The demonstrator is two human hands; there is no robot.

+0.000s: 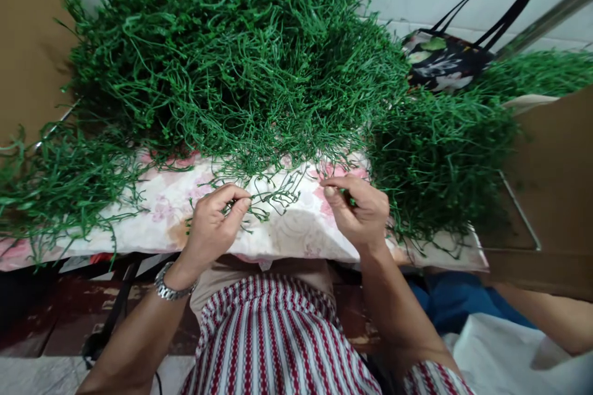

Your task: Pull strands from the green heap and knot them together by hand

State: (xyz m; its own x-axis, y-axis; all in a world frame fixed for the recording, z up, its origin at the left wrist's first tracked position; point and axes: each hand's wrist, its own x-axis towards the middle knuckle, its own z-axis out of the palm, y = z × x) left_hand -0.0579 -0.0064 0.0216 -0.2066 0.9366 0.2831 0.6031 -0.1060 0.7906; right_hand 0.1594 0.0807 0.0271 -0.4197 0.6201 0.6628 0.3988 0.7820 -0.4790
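Observation:
My left hand, with a metal watch on its wrist, pinches a few thin green stems between thumb and forefinger. These stems branch and carry small knobs at their tips; they spread to the right over the cloth. Across a short gap, my right hand is closed in a pinch, its fingertips beside loose stem ends. Whether a stem sits in that pinch is too small to tell. Just beyond both hands rises a large tangled heap of green stems.
A flowered cloth covers the table. More stems lie in a left pile and a right pile. A black floral handbag rests behind. Brown cardboard stands at right, near another person's leg.

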